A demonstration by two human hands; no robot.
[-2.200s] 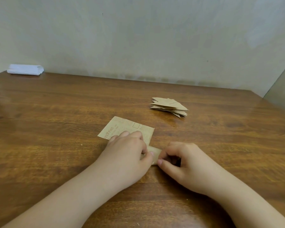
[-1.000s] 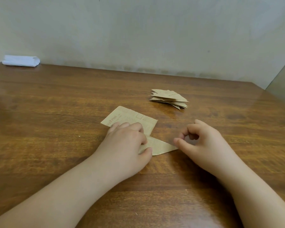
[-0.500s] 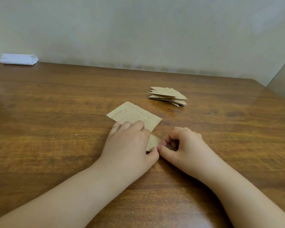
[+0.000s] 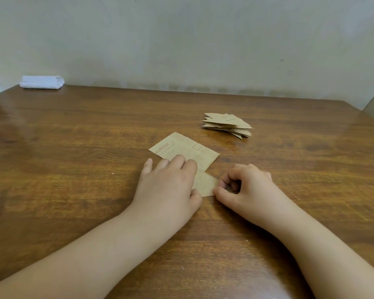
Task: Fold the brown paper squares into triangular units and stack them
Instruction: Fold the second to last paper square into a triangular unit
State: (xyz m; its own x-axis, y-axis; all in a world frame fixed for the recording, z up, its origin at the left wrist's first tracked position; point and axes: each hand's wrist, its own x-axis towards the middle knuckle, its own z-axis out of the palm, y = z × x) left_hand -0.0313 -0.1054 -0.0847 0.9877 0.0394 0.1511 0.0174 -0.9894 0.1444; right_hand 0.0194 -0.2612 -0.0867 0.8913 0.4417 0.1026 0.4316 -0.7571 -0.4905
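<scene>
A small brown folded paper piece lies on the wooden table between my hands. My left hand rests flat on its left part, fingertips reaching onto a flat printed brown paper square just behind it. My right hand has curled fingers, and its thumb and index finger pinch the piece's right edge. A stack of folded triangular units sits farther back to the right, apart from both hands.
A white folded bundle lies at the table's far left corner against the pale wall. The table's right edge runs close to a side wall at the far right.
One second ago my right hand was off the piece and its pointed right tip lay exposed. The hand came back to it, and the tip no longer shows. My left hand stayed put.
</scene>
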